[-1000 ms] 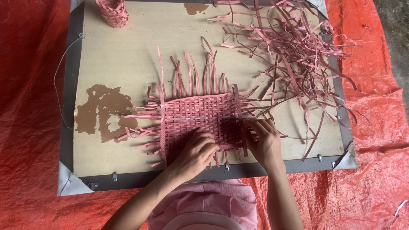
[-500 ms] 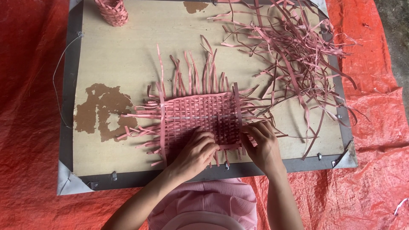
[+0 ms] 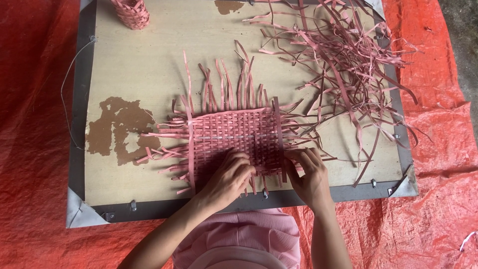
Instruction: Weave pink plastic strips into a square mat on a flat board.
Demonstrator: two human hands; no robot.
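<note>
A red tarpaulin [image 3: 438, 149] spreads out under everything, well beyond both hands on every side. On it lies a flat board [image 3: 149, 74] with a pale wooden face, a grey frame and brown patches where the surface has peeled; its near edge runs just below the wrists.

Up and to the right of the right hand, a loose heap of pink strips [image 3: 343, 60] sprawls across the board's far right part, some ends trailing over the frame. Directly under and ahead of both hands sits the woven pink mat [image 3: 234, 134], a square of interlaced strips with free ends fanning out above, to the left and to the right.

The left hand [image 3: 226, 179] presses flat on the mat's near edge, fingers curled lightly onto the weave, gripping nothing that can be made out. The right hand [image 3: 308, 177] rests at the mat's lower right corner, fingertips pinched narrowly on a strip end there.

Far above the left hand, at the board's top edge, stands a small woven pink basket [image 3: 132, 12], partly cut off.
</note>
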